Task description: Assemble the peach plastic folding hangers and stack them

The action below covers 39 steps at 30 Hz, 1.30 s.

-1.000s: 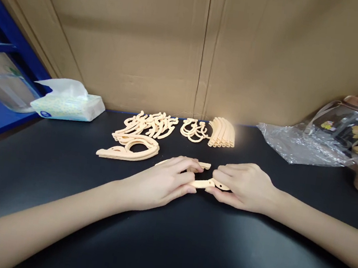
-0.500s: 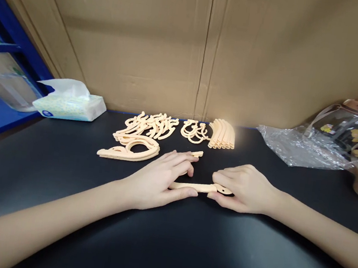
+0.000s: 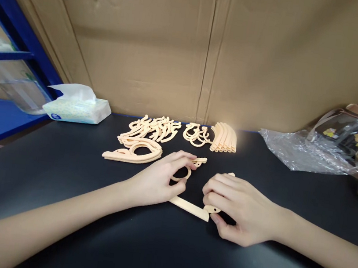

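Note:
Both my hands are over a beige plastic folding hanger at the middle of the black table. My left hand [image 3: 159,179] curls its thumb and fingers around the hanger's ring part [image 3: 183,177], partly hiding it. From under that hand a straight hanger arm [image 3: 191,208] slants down to the right. Another end piece [image 3: 199,160] pokes out above the left fingertips. My right hand [image 3: 238,204] is closed, pinching a beige piece with a small hole [image 3: 212,209] that touches the arm's right end. A tip [image 3: 232,174] shows past the right knuckles; its link is hidden.
Stacked folded hangers [image 3: 133,152] lie left of my hands. Behind are a heap of curved pieces [image 3: 155,128], several hooks [image 3: 196,134] and a row of hanger arms [image 3: 224,137]. A tissue pack [image 3: 77,108] stands left; a plastic bag [image 3: 303,150] and clear bottle [image 3: 346,131] are right.
The hanger arm has swung from nearly level to slanting down to the right. My right hand has moved nearer to me and turned. More of the ring shows in my left hand.

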{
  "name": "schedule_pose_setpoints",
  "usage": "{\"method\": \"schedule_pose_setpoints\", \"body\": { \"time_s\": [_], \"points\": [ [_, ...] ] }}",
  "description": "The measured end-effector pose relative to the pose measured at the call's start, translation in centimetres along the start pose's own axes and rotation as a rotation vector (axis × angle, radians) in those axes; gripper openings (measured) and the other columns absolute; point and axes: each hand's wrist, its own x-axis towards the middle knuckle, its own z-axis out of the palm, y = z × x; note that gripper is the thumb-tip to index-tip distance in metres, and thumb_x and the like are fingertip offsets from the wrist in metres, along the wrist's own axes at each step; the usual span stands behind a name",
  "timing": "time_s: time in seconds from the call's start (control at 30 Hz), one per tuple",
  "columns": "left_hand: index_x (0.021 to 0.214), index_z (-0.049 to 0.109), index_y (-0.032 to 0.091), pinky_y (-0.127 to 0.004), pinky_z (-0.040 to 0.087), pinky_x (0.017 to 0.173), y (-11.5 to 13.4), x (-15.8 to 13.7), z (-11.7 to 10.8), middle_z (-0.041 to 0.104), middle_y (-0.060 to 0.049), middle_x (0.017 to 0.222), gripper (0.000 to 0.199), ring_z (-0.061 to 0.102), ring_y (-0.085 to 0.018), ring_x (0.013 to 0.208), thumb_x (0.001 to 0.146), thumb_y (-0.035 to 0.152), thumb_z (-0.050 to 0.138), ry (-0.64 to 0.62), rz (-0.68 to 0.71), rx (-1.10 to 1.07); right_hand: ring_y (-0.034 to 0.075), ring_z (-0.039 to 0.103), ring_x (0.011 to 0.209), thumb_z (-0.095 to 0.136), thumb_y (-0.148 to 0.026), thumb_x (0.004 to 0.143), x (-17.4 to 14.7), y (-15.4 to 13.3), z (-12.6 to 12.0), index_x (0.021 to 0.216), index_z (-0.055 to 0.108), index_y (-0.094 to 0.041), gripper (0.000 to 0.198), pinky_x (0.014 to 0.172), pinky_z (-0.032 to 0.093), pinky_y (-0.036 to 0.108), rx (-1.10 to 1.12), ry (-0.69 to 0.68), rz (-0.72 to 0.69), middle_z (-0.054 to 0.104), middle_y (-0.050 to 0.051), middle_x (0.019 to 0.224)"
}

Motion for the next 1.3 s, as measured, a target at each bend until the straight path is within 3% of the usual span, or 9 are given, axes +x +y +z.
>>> {"method": "schedule_pose_setpoints", "body": {
  "time_s": [0.2,0.47,0.6,0.67,0.77,0.9,1.07,1.3],
  "points": [
    [0.11,0.056,0.021,-0.027,0.058,0.075,-0.2,-0.1,0.1,0.049,-0.009,0.132,0.034,0.048,-0.023,0.124,0.079,0.007,0.05,0.016,-0.001,-0.027,0.018,0.048,0.089,0.05,-0.016,0.082,-0.1,0.4,0.0,0.083,0.058,-0.018,0.008,0.08,0.042,0.032,-0.004,0.056,-0.017,0.058,0.009,0.103],
    [0.11,0.055,0.022,-0.024,0.057,0.067,-0.3,-0.1,0.0,0.05,-0.008,0.13,0.029,0.05,-0.023,0.121,0.084,0.011,0.051,0.049,0.014,0.006,0.017,0.049,0.083,0.046,-0.011,0.082,-0.2,1.1,0.1,0.092,0.06,-0.017,0.018,0.074,0.045,0.031,-0.037,0.019,-0.003,0.058,0.009,0.102],
    [0.11,0.055,0.022,-0.031,0.056,0.082,-0.2,-0.1,0.0,0.05,-0.009,0.128,0.025,0.051,-0.023,0.12,0.087,0.012,0.051,0.05,0.023,0.023,0.015,0.05,0.083,0.046,-0.011,0.083,-0.1,0.9,0.1,0.092,0.058,-0.016,0.016,0.075,0.046,0.028,0.059,-0.018,0.017,0.057,0.009,0.103],
    [0.108,0.055,0.021,-0.035,0.053,0.09,-0.2,0.0,0.0,0.051,-0.008,0.126,0.021,0.052,-0.022,0.119,0.089,0.014,0.05,0.049,0.024,0.028,0.016,0.052,0.084,0.051,-0.022,0.088,0.0,0.7,0.1,0.087,0.056,-0.017,0.008,0.074,0.047,0.029,0.072,-0.021,0.037,0.057,0.009,0.104],
    [0.108,0.055,0.021,-0.038,0.05,0.095,-0.1,0.0,0.0,0.051,-0.008,0.125,0.018,0.052,-0.022,0.118,0.092,0.018,0.049,0.048,0.018,0.042,0.016,0.054,0.086,0.057,-0.035,0.088,0.0,0.4,0.1,0.083,0.054,-0.018,0.018,0.074,0.048,0.03,0.079,-0.026,0.053,0.057,0.009,0.108],
    [0.105,0.056,0.022,-0.036,0.052,0.092,-0.2,0.0,0.0,0.051,-0.007,0.124,0.014,0.052,-0.021,0.116,0.093,0.02,0.049,0.046,0.005,0.06,0.017,0.056,0.094,0.056,-0.026,0.086,-0.1,0.3,0.2,0.09,0.053,-0.019,0.009,0.08,0.049,0.03,0.15,0.0,0.076,0.058,0.009,0.112],
    [0.108,0.054,0.022,-0.038,0.048,0.095,-0.3,-0.1,0.0,0.052,-0.006,0.126,0.015,0.05,-0.022,0.117,0.094,0.022,0.049,0.041,0.003,0.124,0.018,0.055,0.099,0.051,-0.012,0.082,0.2,0.2,0.3,0.104,0.052,-0.017,0.023,0.087,0.048,0.031,0.176,0.03,0.02,0.058,0.01,0.116],
    [0.105,0.055,0.022,-0.037,0.047,0.096,-0.3,0.2,0.0,0.052,-0.006,0.126,0.014,0.05,-0.021,0.117,0.092,0.022,0.051,0.03,-0.002,0.128,0.018,0.056,0.096,0.046,-0.004,0.08,0.2,0.0,0.5,0.106,0.054,-0.016,0.03,0.085,0.049,0.032,0.171,0.022,0.013,0.059,0.01,0.112]
  ]
}}
